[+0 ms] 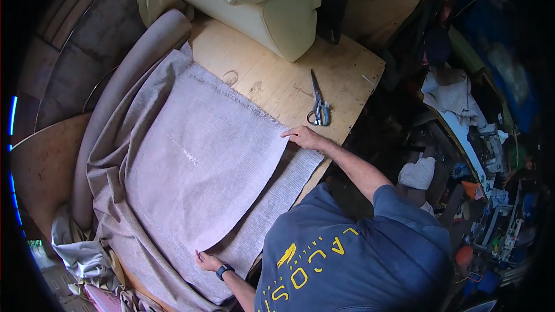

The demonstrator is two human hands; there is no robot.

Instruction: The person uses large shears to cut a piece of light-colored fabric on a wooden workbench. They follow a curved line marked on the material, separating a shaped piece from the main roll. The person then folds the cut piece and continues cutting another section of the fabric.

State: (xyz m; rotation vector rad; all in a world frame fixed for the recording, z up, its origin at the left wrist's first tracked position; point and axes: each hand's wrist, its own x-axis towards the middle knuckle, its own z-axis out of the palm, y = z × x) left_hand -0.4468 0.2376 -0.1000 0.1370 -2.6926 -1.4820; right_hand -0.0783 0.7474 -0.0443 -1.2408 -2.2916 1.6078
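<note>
A large sheet of grey-beige woven fabric [191, 133] lies on a plywood work table, its near edge folded back over a lighter textured layer [260, 214]. My right hand [303, 137] pinches the corner of the upper layer beside its frayed side edge. At the near left, my left hand [208, 261], with a dark watch on the wrist, grips the same folded edge. Between the two hands the edge is raised slightly, with a dark gap under it. Large scissors [318, 104] with dark handles rest on the bare wood beyond my right hand.
The plywood table [231, 52] carries a pale green upholstered cushion [266, 11] at its far side. A thick fabric roll [127, 75] lies along the left. Crumpled cloth [87, 254] hangs at the lower left. To the right, past the table edge, are cluttered tools and scraps [491, 214].
</note>
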